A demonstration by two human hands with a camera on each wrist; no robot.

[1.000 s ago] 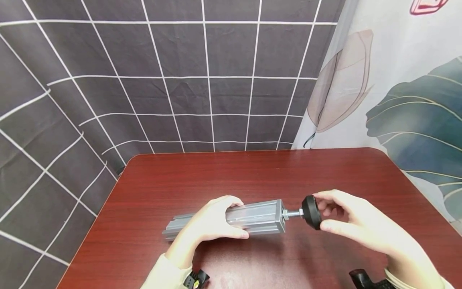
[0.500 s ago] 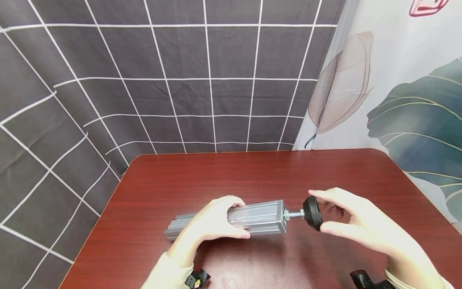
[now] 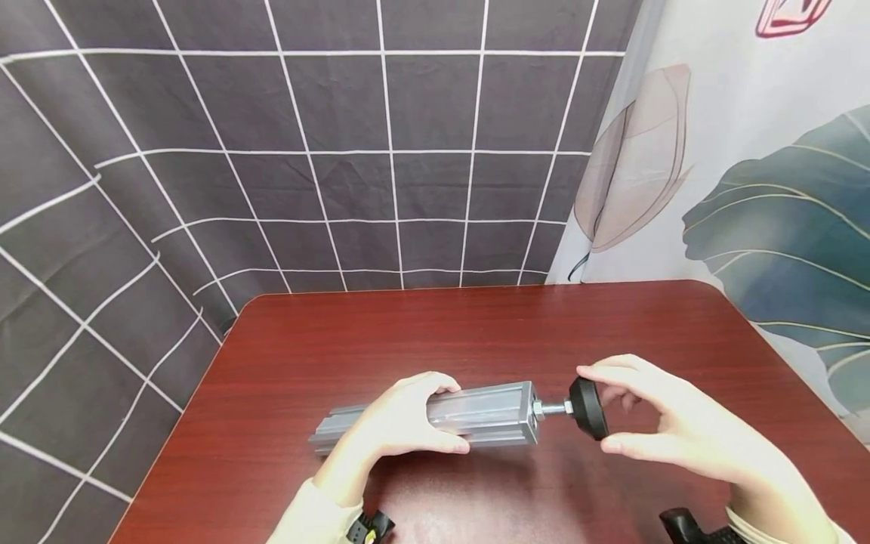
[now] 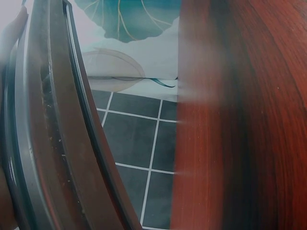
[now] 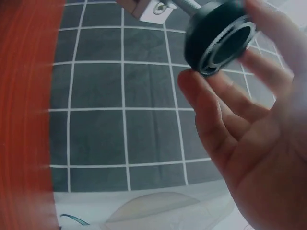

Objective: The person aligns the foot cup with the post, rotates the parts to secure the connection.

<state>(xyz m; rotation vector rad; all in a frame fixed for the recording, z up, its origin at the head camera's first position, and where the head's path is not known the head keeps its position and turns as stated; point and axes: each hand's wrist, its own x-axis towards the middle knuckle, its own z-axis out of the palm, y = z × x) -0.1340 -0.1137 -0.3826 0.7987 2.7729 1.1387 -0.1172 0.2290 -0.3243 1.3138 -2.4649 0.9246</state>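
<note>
My left hand [image 3: 404, 419] grips a grey aluminium extrusion [image 3: 485, 412] around its middle, thumb on the near side and fingers over the far side. In the left wrist view the grooved side of the extrusion [image 4: 72, 124] runs close to the camera. A threaded stud with nuts [image 3: 553, 408] sticks out of its right end and carries a black round levelling foot [image 3: 587, 409]. My right hand [image 3: 669, 415] pinches the rim of this foot between thumb and fingers. The foot's ringed, hollow underside shows in the right wrist view, facing my right palm [image 5: 259, 158].
A reddish-brown wooden table [image 3: 421, 325] lies beneath both hands. Behind and to the left hangs a grey cloth with a white grid [image 3: 347, 181]. A white leaf-patterned curtain [image 3: 734, 128] hangs on the right.
My right index finger has slid forward over the top of the levelling foot, and the thumb sits slightly lower. The left hand and the extrusion stay almost in place.
</note>
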